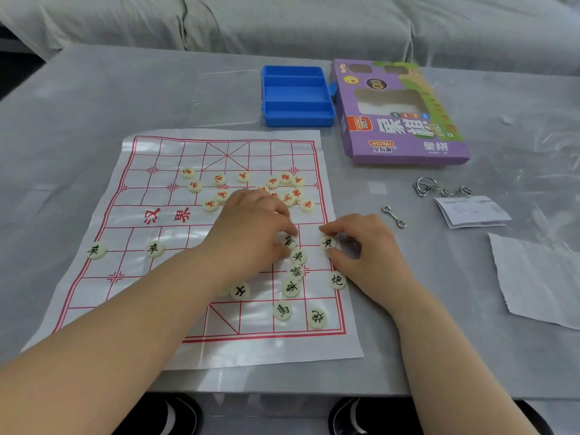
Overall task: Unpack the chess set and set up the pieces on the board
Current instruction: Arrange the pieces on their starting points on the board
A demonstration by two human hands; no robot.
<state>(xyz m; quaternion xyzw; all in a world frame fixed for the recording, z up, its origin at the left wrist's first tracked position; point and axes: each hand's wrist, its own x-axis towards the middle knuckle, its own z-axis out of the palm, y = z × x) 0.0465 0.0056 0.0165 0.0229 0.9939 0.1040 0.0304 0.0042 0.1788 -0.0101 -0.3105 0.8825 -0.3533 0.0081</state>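
A white plastic chess board sheet (150, 196) with red grid lines lies flat on the grey table. Several cream round pieces with red characters (210, 205) are scattered across its far half; several with black characters (290, 287) lie on the near right. Two black pieces (95, 250) sit in line at the near left. My left hand (251, 230) pinches a black-character piece (288, 241) near the board's middle right. My right hand (364, 246) pinches another black piece (327, 243) at the board's right edge.
An empty blue plastic case (296, 95) with its clear lid (226, 98) stands beyond the board. The purple cardboard box (405, 142) lies to the case's right. Metal wire puzzles (426, 186), a folded leaflet (474, 211) and a paper sheet (539, 277) lie at the right.
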